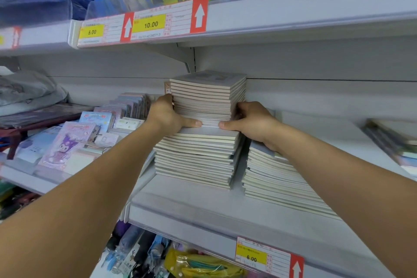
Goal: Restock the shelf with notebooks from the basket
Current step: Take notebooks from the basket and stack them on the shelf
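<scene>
Near: shelf [203, 212] front lip has a bare strip of deck ahead of the stacks. Price tag [262, 257] sits on the rail below.

On the deck, lower stack [198, 160] of notebooks lies flat, page edges facing me. Right stack [277, 176] is just beside it, narrow gap between, fanned out a bit toward the right.

Both hands clamp the held batch [207, 97], which sits directly on the lower stack, set further back than it. Left hand [168, 115] grips the batch's left side, thumb laid along its bottom front edge. Right hand [252, 119] mirrors it on the right side, thumb tip nearly meeting the left one. Fingers behind the batch are hidden. Right wrist hangs over the back of the right stack; can't tell if it touches.

Batch is dead centre between the hands, equally near both. It lies flat and square-ish, so no clear long axis.

Room: good gap up to the upper shelf [293, 18], back wall [316, 92] close behind. Left is tight, sticker packs [67, 142] and card rows nearby. Right of the stacks the deck is open up to some books [397, 144].

My read: next move is seat, square up, let go. Risk is the tall pile sliding.

Basket not in view.
</scene>
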### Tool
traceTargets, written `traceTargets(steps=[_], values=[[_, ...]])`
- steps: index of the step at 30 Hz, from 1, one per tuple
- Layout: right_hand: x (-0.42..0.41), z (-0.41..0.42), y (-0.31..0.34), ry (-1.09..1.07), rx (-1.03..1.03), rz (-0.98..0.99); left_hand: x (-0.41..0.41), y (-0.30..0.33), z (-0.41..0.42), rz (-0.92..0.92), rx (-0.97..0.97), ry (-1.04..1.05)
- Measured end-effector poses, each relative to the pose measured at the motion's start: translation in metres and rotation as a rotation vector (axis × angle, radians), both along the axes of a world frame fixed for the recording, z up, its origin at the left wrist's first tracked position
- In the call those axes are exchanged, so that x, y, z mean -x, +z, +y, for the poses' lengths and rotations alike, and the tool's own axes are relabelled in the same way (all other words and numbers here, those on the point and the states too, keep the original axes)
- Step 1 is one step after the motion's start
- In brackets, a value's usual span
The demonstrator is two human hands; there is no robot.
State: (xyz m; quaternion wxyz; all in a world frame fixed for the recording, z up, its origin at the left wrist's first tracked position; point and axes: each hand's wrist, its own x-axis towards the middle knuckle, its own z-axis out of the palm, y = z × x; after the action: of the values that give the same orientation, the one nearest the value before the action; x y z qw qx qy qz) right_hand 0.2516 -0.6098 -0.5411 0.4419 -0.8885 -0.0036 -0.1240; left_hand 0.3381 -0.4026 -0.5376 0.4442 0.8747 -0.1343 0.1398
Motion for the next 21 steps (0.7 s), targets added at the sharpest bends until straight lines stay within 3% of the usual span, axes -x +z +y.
traceTargets(steps=[11, 21], values=[[-0.003, 0.007, -0.002, -0.062, 0.150, -0.073, -0.005, -0.009, 0.005, -0.061, 0.013, -0.052], [0.008, 0.008, -0.006, -0.111, 0.045, -0.091, -0.006, -0.012, 0.008, -0.057, 0.011, -0.076]])
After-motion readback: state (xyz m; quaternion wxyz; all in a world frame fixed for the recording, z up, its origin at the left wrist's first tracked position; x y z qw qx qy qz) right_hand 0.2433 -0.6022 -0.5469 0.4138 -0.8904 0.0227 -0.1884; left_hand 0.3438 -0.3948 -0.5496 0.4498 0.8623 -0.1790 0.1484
